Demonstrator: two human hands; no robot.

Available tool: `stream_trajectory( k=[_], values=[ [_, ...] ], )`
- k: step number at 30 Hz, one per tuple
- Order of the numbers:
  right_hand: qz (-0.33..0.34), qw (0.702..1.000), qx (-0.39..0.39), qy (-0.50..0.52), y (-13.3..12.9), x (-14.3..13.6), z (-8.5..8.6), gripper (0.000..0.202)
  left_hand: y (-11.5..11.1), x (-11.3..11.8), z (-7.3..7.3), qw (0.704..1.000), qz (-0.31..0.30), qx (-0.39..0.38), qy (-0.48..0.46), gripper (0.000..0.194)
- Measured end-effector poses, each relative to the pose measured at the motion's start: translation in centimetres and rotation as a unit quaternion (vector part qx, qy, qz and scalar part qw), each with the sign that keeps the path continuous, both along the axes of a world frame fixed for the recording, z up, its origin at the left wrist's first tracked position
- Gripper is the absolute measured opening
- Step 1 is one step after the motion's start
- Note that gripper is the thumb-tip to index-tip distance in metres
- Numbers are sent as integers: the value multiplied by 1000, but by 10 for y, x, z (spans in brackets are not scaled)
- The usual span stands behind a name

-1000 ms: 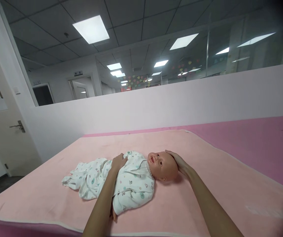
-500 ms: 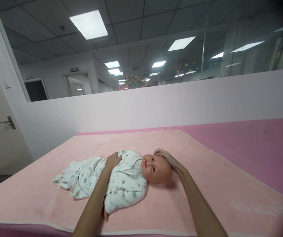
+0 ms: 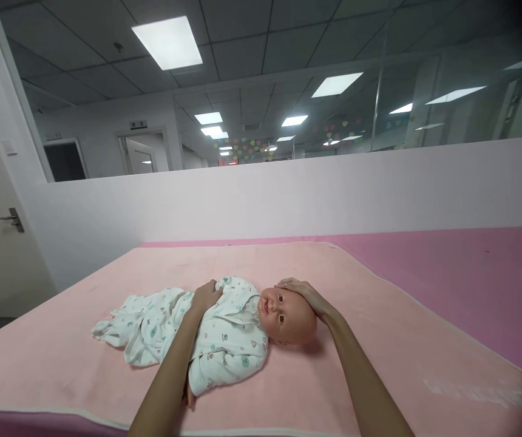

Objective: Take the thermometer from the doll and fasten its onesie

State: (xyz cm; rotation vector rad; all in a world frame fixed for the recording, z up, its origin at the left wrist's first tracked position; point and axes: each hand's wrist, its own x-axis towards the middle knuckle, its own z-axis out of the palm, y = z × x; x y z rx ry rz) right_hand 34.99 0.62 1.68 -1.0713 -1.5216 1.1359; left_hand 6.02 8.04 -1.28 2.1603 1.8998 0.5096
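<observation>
A baby doll in a white printed sleepsuit lies on its back on a light pink blanket, head to the right, legs to the left. My left hand rests flat on the doll's chest. The palm of my right hand lies on the top of the doll's bald head, fingers spread over the forehead. Neither hand grips anything.
The blanket covers part of a darker pink mat. A low white partition wall runs behind it. A door with a metal handle stands at the far left. The blanket's front edge is close to me.
My right hand slid from the back of the doll's head forward over its forehead. The view shifted a little, so the doll sits further left in frame. My left hand stays on the chest.
</observation>
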Motion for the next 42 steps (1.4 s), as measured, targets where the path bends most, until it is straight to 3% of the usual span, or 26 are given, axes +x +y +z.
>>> stream_trajectory(
  k=[5,11,26,42],
  values=[
    [-20,999,-10,45,2,2,-3,52,1,0,-1,1000,-1,1,-2,33],
    [51,998,-27,8,-5,0,3,36,3,0,-1,1000,0,7,-4,36],
    [32,998,-28,38,-6,0,3,41,-1,1,1,1000,-3,11,-10,34],
    [29,999,2,-27,-6,2,8,33,1,0,-1,1000,-5,17,-4,37]
  ],
)
